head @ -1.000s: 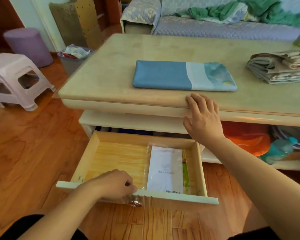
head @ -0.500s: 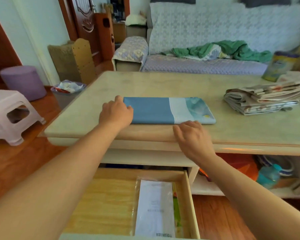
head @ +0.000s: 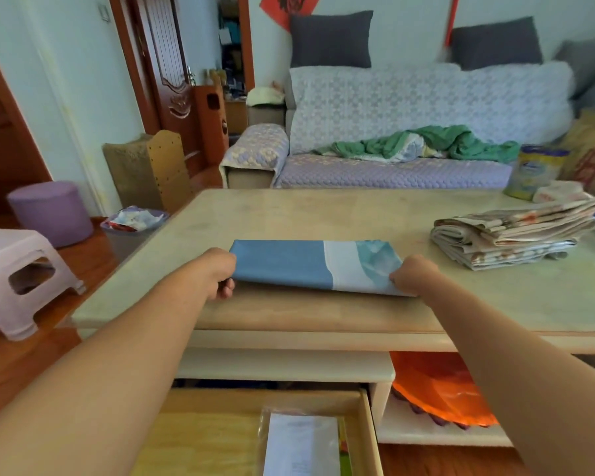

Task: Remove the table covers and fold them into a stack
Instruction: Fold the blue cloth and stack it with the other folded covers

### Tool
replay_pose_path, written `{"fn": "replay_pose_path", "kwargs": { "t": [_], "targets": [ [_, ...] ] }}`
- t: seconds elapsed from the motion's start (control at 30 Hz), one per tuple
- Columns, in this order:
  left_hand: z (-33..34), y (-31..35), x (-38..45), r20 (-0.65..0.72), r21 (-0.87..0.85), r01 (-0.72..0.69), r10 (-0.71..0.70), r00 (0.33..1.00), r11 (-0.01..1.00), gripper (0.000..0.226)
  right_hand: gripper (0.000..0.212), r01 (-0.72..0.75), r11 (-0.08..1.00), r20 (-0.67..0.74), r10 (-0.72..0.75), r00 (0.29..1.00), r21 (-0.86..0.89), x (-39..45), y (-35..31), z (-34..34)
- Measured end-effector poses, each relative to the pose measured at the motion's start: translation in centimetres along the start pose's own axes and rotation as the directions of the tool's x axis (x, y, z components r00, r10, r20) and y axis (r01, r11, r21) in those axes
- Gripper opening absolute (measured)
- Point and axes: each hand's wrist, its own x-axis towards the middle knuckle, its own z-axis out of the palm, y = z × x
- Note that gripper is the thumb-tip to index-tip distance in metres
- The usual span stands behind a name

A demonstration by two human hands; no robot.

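A folded blue-and-white table cover lies near the front edge of the beige coffee table. My left hand grips its left end, fingers curled under the fold. My right hand pinches its right front corner. The front edge of the cover is lifted slightly off the tabletop. A second folded cover, cream with a printed pattern, rests in a thick pile at the right of the table.
An open wooden drawer with a white booklet juts out below the table. An orange bag fills the lower shelf. A tin stands at the table's far right. A white stool, bin and sofa surround it.
My left hand left the drawer handle and came up to the blue cover's left end. My right hand moved from the table edge to the cover's right corner. Both now grip it.
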Motion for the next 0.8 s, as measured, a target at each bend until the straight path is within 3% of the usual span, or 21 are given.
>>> {"fn": "replay_pose_path", "kwargs": {
  "t": [0.1,0.23,0.3,0.4,0.5,0.57,0.67,0.73,0.8],
  "targets": [
    [-1.9,-2.5,-3.6,0.008,0.013,0.027,-0.027,1.000,1.000,0.021,0.019,-0.022,0.975,0.007,0.021,1.000,0.223,-2.6,1.6,0.3],
    [-6.3,-7.4,-8.8,0.141,-0.087,0.130,-0.117,0.983,0.988,0.015,0.015,-0.010,0.892,-0.074,0.048,0.996,0.451,-10.0,4.2,3.9],
    [-6.5,-9.0,-9.5,0.174,-0.212,0.159,-0.123,0.977,0.964,0.021,0.024,0.005,0.773,-0.101,0.076,0.992,0.634,-12.5,4.5,5.9],
    [-5.7,-11.0,-8.8,0.166,-0.305,0.090,-0.040,0.985,0.948,0.027,0.031,-0.125,0.530,0.080,0.108,0.991,0.838,-12.7,3.4,6.8],
    [-6.0,-12.4,-8.7,0.070,-0.244,-0.073,0.092,0.993,0.967,0.025,0.030,-0.136,0.473,0.114,0.075,0.991,0.870,-14.0,2.6,6.2],
    [-7.2,-13.8,-9.6,0.064,-0.226,-0.104,0.121,0.991,0.969,0.023,0.030,-0.132,0.469,0.136,0.025,0.990,0.873,-15.8,2.9,6.7],
    [-9.9,-18.2,-11.2,0.130,-0.272,0.121,-0.088,0.988,0.955,0.023,0.020,-0.211,0.470,0.275,-0.070,0.959,0.857,-18.9,3.0,9.4],
    [-10.6,-21.6,-11.8,0.171,-0.205,0.292,-0.260,0.950,0.934,0.024,0.017,-0.297,0.481,0.385,-0.093,0.918,0.825,-19.7,2.5,12.5],
    [-10.4,-24.3,-10.9,0.101,-0.124,0.307,-0.296,0.950,0.944,0.022,0.017,-0.373,0.511,0.459,-0.049,0.887,0.775,-19.8,2.0,16.5]
  ]
}}
